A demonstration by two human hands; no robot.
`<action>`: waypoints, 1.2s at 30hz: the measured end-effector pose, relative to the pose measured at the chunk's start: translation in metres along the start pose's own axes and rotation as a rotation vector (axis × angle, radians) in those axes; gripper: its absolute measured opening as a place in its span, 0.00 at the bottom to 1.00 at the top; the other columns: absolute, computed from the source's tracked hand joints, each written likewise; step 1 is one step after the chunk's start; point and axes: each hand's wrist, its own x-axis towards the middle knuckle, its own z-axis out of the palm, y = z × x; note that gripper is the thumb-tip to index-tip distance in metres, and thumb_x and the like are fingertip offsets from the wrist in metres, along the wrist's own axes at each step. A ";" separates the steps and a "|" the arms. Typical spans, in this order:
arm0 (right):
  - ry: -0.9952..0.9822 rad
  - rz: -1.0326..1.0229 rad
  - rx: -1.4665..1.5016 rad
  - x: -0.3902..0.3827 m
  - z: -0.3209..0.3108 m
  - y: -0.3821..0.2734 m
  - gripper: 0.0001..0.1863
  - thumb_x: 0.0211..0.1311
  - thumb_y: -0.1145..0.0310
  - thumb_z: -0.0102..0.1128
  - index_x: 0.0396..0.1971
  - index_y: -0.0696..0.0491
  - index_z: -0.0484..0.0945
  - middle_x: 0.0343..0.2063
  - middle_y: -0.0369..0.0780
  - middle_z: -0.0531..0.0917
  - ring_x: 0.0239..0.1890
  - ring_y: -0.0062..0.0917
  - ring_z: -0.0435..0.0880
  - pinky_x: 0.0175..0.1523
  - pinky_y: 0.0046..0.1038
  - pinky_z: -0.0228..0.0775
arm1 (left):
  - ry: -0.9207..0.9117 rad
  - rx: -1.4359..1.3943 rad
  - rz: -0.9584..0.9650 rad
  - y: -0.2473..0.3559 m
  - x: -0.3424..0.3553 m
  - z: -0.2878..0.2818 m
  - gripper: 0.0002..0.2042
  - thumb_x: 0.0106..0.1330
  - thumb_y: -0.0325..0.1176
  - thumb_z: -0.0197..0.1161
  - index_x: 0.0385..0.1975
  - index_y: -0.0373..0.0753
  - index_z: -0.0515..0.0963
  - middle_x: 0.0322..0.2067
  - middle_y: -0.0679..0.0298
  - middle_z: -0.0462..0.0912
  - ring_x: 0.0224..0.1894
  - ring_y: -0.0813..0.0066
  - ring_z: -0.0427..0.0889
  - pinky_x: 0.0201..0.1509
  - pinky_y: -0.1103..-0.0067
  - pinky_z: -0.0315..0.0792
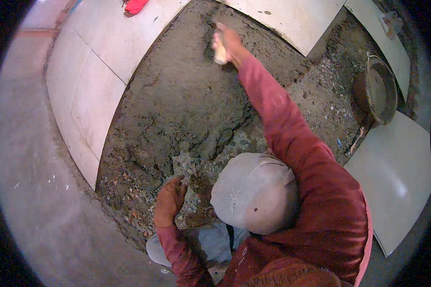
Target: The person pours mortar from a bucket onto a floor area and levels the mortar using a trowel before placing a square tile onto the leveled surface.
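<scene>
At the far end of my outstretched arm, my right hand (229, 42) is closed round the pale handle (220, 55) of a trowel; its blade is mostly hidden and blurred. It is over the spread of grey-brown wet mortar (177, 86), close to the edge of a pale tile at the far side. My left hand (170, 202) hovers low beside my bent knee (254, 193), near loose gravel (134, 201). Its fingers are loosely curled and apart, with nothing seen in them.
Large pale tiles (93, 86) line the left, and another pale tile (282, 19) lies at the far side. A bucket (376, 91) stands on rubble to the right, beyond a loose tile (392, 179). A red object (136, 5) rests on the far left tiles.
</scene>
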 end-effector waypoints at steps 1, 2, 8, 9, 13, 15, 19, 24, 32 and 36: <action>-0.047 0.041 -0.019 -0.022 -0.016 -0.004 0.12 0.72 0.56 0.55 0.38 0.50 0.69 0.20 0.33 0.71 0.16 0.20 0.68 0.18 0.24 0.66 | -0.026 -0.012 -0.024 0.001 0.000 -0.002 0.17 0.71 0.41 0.58 0.53 0.38 0.77 0.47 0.46 0.83 0.49 0.46 0.82 0.53 0.60 0.75; -0.039 0.051 -0.042 -0.041 -0.033 -0.004 0.12 0.72 0.56 0.54 0.39 0.48 0.69 0.20 0.33 0.71 0.15 0.20 0.67 0.17 0.24 0.64 | -0.054 -0.022 -0.043 0.002 0.001 -0.004 0.19 0.72 0.43 0.57 0.55 0.38 0.77 0.49 0.46 0.82 0.51 0.45 0.81 0.56 0.60 0.74; 0.023 0.036 -0.098 -0.093 -0.049 -0.007 0.15 0.70 0.53 0.56 0.43 0.46 0.65 0.22 0.34 0.70 0.18 0.20 0.69 0.19 0.27 0.68 | 0.023 0.063 0.095 -0.008 0.009 0.008 0.15 0.69 0.39 0.60 0.50 0.38 0.79 0.45 0.46 0.83 0.46 0.45 0.83 0.49 0.61 0.77; -0.065 0.046 -0.076 -0.081 -0.041 -0.006 0.16 0.70 0.52 0.57 0.42 0.47 0.65 0.23 0.34 0.71 0.18 0.21 0.70 0.19 0.27 0.68 | -0.003 0.060 0.060 -0.006 0.011 0.009 0.15 0.69 0.39 0.60 0.50 0.38 0.79 0.45 0.46 0.83 0.46 0.45 0.82 0.49 0.61 0.77; -0.046 0.030 0.067 -0.024 -0.008 -0.005 0.14 0.71 0.57 0.57 0.42 0.48 0.65 0.22 0.35 0.72 0.17 0.21 0.69 0.19 0.27 0.67 | -0.012 0.079 0.118 0.005 0.033 0.009 0.15 0.70 0.39 0.60 0.51 0.38 0.78 0.45 0.46 0.83 0.45 0.44 0.82 0.49 0.61 0.76; 0.008 0.067 0.045 -0.024 -0.010 -0.005 0.13 0.71 0.58 0.57 0.41 0.48 0.66 0.22 0.36 0.72 0.18 0.21 0.69 0.19 0.28 0.67 | 0.017 0.064 0.179 0.007 0.038 0.008 0.16 0.70 0.38 0.59 0.52 0.38 0.78 0.45 0.46 0.83 0.46 0.44 0.82 0.50 0.61 0.76; 0.098 0.051 -0.037 -0.105 -0.057 -0.004 0.12 0.71 0.55 0.55 0.45 0.46 0.68 0.22 0.33 0.71 0.17 0.20 0.69 0.19 0.26 0.65 | 0.044 -0.006 0.202 0.012 0.031 -0.001 0.16 0.70 0.38 0.59 0.53 0.38 0.77 0.46 0.45 0.82 0.47 0.45 0.82 0.51 0.62 0.76; 0.132 0.140 -0.095 -0.217 -0.124 -0.029 0.14 0.69 0.53 0.58 0.45 0.45 0.71 0.21 0.32 0.72 0.16 0.19 0.70 0.18 0.24 0.64 | 0.017 0.065 0.110 0.009 0.017 0.002 0.15 0.70 0.37 0.60 0.53 0.39 0.77 0.47 0.47 0.82 0.48 0.46 0.81 0.52 0.63 0.75; -0.010 -0.327 -1.897 -0.176 -0.210 -0.153 0.27 0.69 0.49 0.55 0.59 0.54 0.72 0.47 0.49 0.77 0.40 0.36 0.79 0.50 0.37 0.74 | 0.267 0.041 0.054 0.002 -0.025 -0.034 0.16 0.71 0.37 0.59 0.54 0.38 0.77 0.48 0.48 0.82 0.50 0.47 0.81 0.54 0.63 0.74; -0.149 0.151 -1.850 -0.217 -0.174 -0.128 0.37 0.67 0.45 0.56 0.66 0.56 0.66 0.60 0.51 0.73 0.56 0.41 0.76 0.56 0.37 0.72 | 0.304 -0.025 0.065 0.000 -0.034 -0.038 0.15 0.71 0.36 0.59 0.54 0.38 0.77 0.49 0.48 0.82 0.51 0.47 0.81 0.54 0.64 0.74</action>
